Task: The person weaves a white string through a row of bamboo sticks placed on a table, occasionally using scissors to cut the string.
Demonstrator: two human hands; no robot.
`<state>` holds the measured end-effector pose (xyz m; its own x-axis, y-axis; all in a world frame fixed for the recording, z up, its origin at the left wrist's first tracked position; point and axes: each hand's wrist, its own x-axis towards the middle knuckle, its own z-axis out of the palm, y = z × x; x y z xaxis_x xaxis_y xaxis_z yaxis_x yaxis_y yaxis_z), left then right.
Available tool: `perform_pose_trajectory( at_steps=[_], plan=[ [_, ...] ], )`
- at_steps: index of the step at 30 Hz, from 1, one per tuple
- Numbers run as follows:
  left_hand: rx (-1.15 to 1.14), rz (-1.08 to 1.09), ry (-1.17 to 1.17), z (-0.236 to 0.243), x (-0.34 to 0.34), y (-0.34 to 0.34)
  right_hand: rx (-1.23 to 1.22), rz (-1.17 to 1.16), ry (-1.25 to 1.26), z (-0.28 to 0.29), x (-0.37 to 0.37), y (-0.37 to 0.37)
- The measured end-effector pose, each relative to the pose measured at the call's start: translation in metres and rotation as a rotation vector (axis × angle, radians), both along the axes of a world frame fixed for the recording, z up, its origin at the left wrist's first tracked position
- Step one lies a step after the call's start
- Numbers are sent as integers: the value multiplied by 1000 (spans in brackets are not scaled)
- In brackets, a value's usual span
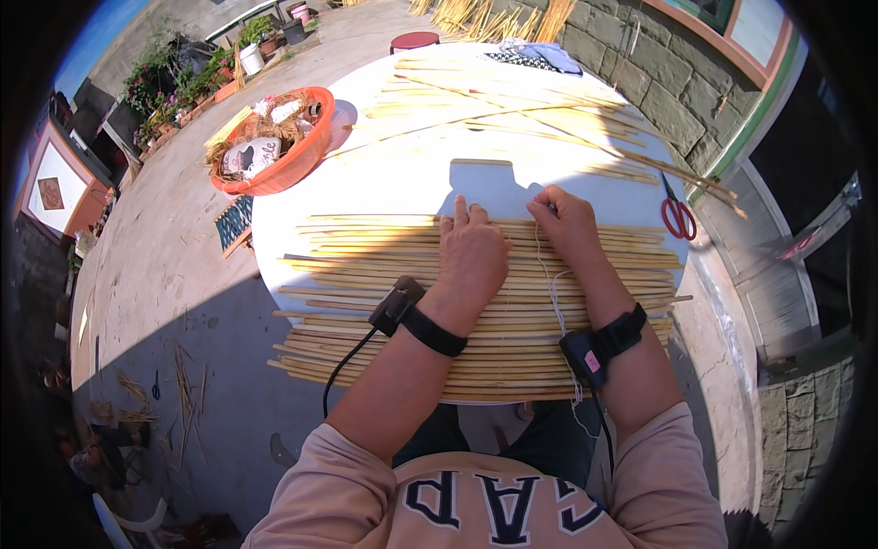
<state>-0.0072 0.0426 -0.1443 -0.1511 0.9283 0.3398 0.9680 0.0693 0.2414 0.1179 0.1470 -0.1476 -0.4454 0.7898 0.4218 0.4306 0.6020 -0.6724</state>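
A row of straw-coloured reed stalks (366, 355) lies side by side across the round white table (393, 183) in front of me. My left hand (474, 252) rests on the far part of the row, its fingers stretched toward the far edge. To its right, my right hand (569, 224) is closed in a pinch on a thin white string (552, 279) at the far edge of the stalks. The string trails back over the stalks, beside my right wrist, and hangs off the near table edge. Whether a needle is in the pinch is hidden.
Red-handled scissors (678, 216) lie at the table's right. Loose stalks (425, 96) are spread over the far side, some jutting past the right edge. Folded cloth (549, 57) sits at the back. An orange basket (306, 156) of bundles stands at the left edge. A stone wall (631, 64) rises behind.
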Motion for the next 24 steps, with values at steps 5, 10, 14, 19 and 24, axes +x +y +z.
perform_pose_trajectory(
  at_steps=[5, 10, 14, 19, 24],
  plan=[
    [-13, 0, -10, -2, 1, 3, -1, -6, -15, 1, 2, 0],
    [12, 10, -30, -4, 0, 2, -30, -18, -26, 0, 0, 0],
    [2, 25, -22, -5, -2, 2, -21, -4, -3, 0, 0, -1],
    [4, 41, -5, 0, -1, 0, -3, 0, -5, 1, 0, 0],
    [-8, 8, -14, 8, 1, -4, -12, -6, -17, 2, 0, 0]
  ],
)
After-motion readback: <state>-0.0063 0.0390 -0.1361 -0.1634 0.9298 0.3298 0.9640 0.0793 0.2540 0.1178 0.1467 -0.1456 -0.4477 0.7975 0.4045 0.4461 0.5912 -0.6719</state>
